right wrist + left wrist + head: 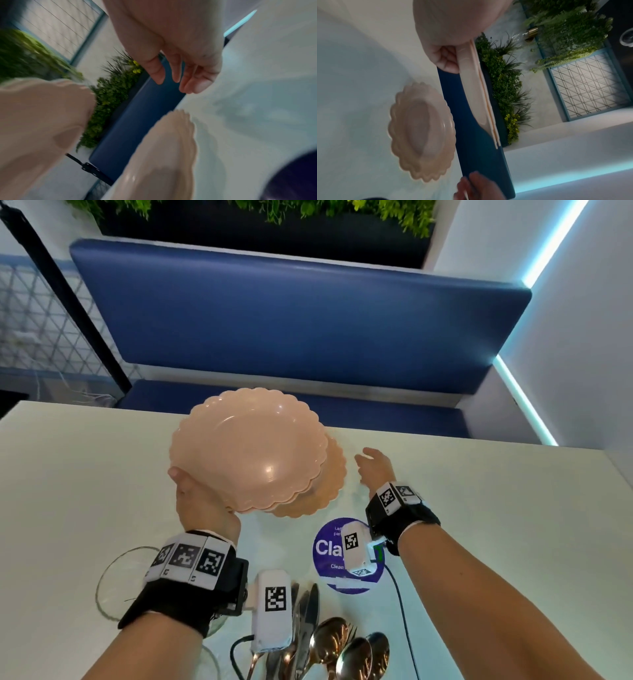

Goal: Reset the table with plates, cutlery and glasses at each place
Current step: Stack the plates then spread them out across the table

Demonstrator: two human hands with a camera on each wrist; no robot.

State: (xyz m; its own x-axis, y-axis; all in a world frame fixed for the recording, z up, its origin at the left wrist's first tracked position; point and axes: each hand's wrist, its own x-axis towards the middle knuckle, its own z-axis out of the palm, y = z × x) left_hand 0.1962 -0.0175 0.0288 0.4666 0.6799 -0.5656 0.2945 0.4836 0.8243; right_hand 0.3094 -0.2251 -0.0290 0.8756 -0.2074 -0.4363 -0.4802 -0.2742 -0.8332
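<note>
- Far left, at about 8 o'clock on the counter point(68, 474), clear glassware point(109, 583) sits half hidden under the left forearm — a careless elbow could knock it.
- The left hand point(200, 501) grips the near rim of a small stack of pink scalloped plates point(246, 446), thumb on top and fingers curled underneath, the stack lifted clear of the counter and tilted.
- The left wrist view shows at least two rims edge-on in that grip. My read: held by one edge only, the upper plate could slide off if the tilt grows.
- Bottom centre, at 6 o'clock, the cutlery pile point(318, 645) waits: knives, forks and copper-toned spoons, none laid out yet.
- Just right of the stack, one pink plate point(330, 484) lies flat on the counter, partly under the lifted ones. Lowering the stack carelessly could clip it and shove it.
- A round purple sticker point(329, 549) sits at 5 o'clock of that plate.
- The right hand point(375, 465) hovers beside the flat plate, fingers relaxed and loosely spread, holding nothing.
- Its cable point(404, 621) trails close to the spoons, so a snag there could scatter them.
</note>
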